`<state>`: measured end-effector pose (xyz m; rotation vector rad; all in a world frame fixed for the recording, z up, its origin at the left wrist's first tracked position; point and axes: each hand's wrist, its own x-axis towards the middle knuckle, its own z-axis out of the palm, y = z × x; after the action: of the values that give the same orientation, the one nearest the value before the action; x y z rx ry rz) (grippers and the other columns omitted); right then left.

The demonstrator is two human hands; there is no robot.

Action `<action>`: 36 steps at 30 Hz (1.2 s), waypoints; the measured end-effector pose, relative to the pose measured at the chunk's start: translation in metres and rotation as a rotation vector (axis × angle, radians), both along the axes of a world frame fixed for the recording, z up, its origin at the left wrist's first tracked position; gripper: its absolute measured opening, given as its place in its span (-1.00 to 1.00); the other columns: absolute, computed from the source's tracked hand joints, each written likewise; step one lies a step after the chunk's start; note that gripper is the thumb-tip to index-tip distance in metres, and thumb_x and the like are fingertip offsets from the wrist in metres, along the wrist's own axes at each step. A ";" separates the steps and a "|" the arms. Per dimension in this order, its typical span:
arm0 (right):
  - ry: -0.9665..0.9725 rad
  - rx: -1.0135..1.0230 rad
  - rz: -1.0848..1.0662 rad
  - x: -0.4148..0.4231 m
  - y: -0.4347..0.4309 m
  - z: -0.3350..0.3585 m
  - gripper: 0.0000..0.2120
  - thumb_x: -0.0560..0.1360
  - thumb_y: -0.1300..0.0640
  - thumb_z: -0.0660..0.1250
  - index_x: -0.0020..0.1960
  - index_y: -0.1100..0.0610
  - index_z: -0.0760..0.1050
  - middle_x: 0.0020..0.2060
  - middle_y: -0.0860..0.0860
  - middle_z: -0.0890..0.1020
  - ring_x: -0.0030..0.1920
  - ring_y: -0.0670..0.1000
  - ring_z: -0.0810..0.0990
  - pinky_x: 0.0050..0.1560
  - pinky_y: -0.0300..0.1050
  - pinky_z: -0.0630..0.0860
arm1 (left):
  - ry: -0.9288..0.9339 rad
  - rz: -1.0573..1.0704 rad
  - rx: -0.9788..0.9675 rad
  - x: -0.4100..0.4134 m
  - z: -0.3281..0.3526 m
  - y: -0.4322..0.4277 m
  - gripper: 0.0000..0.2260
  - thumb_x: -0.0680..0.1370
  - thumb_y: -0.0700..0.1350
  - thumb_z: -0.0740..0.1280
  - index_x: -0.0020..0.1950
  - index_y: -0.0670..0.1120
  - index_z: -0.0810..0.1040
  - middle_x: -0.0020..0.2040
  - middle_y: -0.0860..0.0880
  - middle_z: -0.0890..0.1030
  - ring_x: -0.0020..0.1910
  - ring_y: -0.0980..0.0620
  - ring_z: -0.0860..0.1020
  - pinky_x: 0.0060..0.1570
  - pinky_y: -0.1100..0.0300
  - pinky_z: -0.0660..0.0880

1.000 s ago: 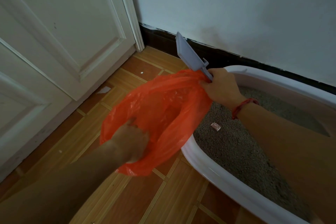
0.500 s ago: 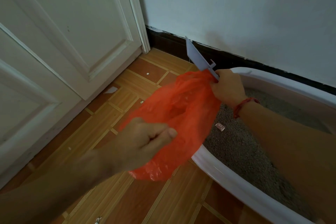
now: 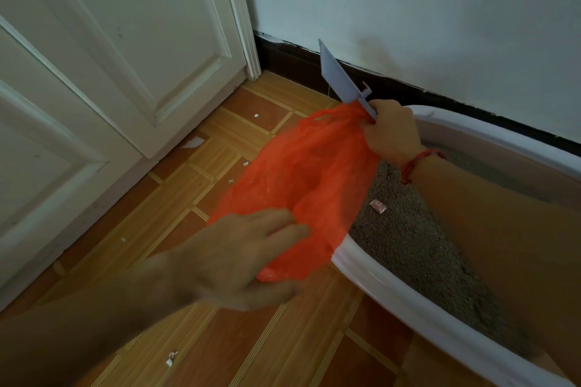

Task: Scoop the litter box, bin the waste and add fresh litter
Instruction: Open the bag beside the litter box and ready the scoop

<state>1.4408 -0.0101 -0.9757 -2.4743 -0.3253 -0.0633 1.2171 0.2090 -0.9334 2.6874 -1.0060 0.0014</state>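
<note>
Gripping the grey scoop [image 3: 338,75] by its handle together with the top edge of the orange bag [image 3: 301,173], my right hand [image 3: 390,132] hangs at the litter box [image 3: 393,302] rim, blade pointing up. My left hand [image 3: 239,261] touches the bag's lower end, fingers [image 3: 283,217] straight and spread, above the floor [image 3: 220,339].

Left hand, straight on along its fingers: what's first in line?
The orange bag: the left hand points at its lower half, apparently nearly touching; the litter box rim lies beyond. Depth unclear.

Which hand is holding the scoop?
The right hand, wearing a red bracelet, grips the scoop and orange bag; the left hand is open at the bag's lower end.
</note>
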 end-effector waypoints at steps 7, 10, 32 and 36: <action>-0.036 0.004 0.041 -0.004 -0.002 0.006 -0.85 0.56 0.21 0.25 0.04 0.16 0.58 -0.23 -0.02 0.52 -0.27 -0.02 0.45 -0.20 -0.17 0.37 | -0.092 0.701 -0.101 0.060 0.027 0.004 -0.42 0.53 0.33 0.21 0.32 -0.09 0.43 0.22 -0.05 0.49 0.19 -0.02 0.48 0.12 0.01 0.51; -0.025 0.044 0.041 -0.003 -0.003 0.009 -0.83 0.55 0.22 0.26 -0.17 0.02 0.45 -0.37 -0.11 0.44 -0.38 -0.15 0.38 -0.30 -0.24 0.29 | 0.281 0.907 0.033 0.084 0.022 0.010 -0.44 0.46 0.32 0.37 0.24 -0.06 0.37 0.05 0.01 0.54 -0.03 -0.01 0.57 -0.07 0.04 0.58; 0.278 0.084 0.001 -0.046 -0.012 0.002 -0.72 0.36 0.27 0.44 0.01 0.06 0.49 -0.18 0.03 0.64 -0.26 -0.06 0.63 -0.38 -0.37 0.46 | 0.135 1.221 -0.563 0.099 0.004 0.030 -0.85 0.60 -0.17 0.17 -0.08 -0.15 0.51 -0.24 -0.14 0.59 -0.33 -0.09 0.59 -0.40 0.10 0.47; 0.240 0.167 0.025 -0.049 -0.013 0.006 -0.77 0.39 0.10 0.48 0.01 0.06 0.53 -0.23 -0.02 0.64 -0.26 -0.09 0.62 -0.33 -0.33 0.46 | 0.199 1.178 -0.586 0.095 -0.001 0.019 -0.87 0.61 -0.16 0.20 0.02 -0.14 0.53 -0.26 -0.16 0.64 -0.43 -0.04 0.59 -0.42 0.07 0.55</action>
<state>1.3917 -0.0234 -0.9697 -2.2821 -0.2375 0.2071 1.3122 0.2277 -0.9346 2.2438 0.6264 0.2116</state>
